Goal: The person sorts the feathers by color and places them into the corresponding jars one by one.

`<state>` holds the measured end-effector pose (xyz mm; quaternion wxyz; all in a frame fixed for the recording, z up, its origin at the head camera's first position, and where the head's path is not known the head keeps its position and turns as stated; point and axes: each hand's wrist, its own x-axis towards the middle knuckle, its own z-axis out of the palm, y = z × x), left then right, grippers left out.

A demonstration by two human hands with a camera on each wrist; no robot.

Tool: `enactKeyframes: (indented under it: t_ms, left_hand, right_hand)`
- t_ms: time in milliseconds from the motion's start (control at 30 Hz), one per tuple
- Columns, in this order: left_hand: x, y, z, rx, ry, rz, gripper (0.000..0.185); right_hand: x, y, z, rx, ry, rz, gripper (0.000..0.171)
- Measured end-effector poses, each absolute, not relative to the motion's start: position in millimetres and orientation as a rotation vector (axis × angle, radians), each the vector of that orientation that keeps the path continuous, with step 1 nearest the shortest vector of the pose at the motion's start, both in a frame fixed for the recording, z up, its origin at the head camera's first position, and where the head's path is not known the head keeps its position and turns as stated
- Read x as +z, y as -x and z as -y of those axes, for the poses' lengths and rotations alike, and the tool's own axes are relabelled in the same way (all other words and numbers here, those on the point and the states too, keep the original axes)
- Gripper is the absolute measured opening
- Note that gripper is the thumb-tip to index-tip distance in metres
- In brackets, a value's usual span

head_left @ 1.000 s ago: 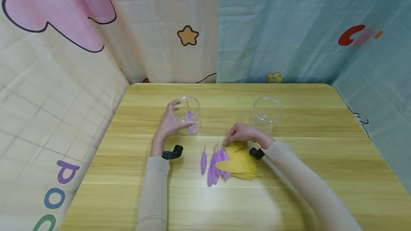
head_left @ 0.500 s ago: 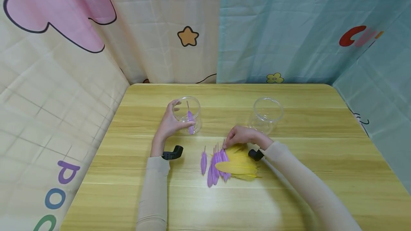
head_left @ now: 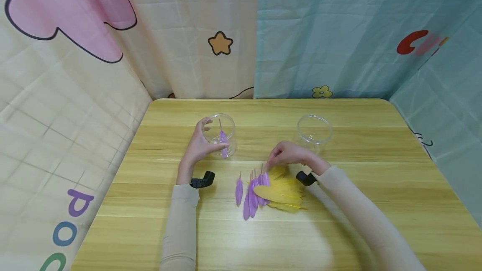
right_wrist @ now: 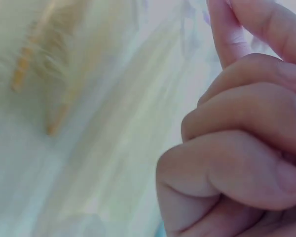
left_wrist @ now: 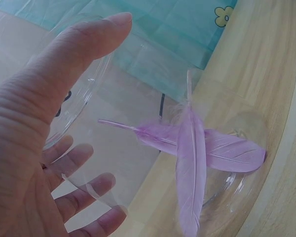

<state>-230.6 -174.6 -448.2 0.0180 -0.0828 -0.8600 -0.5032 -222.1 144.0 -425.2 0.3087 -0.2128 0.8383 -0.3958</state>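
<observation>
The left hand [head_left: 196, 147] holds the left jar [head_left: 222, 135] with 2 purple feathers inside; the right hand [head_left: 288, 154] pinches a purple quill [head_left: 262, 170] in the pile [head_left: 276, 191]; neighbouring feathers may snag and lift too

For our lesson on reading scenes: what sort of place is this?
Probably a staged craft or recording booth, not a home: printed cartoon curtains wall in a wooden table bearing clear jars and loose feathers.

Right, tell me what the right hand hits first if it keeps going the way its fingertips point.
Probably the purple feathers: the right hand has its fingertips angled down-left at their quill ends, above the yellow feathers. Whether they already touch is unclear.
</observation>
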Motion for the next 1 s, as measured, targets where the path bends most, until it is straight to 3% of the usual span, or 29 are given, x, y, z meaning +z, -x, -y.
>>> enactKeyframes:
  t_ms: [300,1000]
  left_hand:
    - [-447.3,229.7,173.3,-1.561,0.251,2.674,0.112]
    - [-447.3,228.9,172.6,-1.579,0.256,2.67,0.111]
  right_hand:
    - [-399.5,213.1,-150.8,-1.036,0.618,-2.322,0.017]
    - [-352.4,202.0,-163.7,-1.011,0.636,-2.712,0.013]
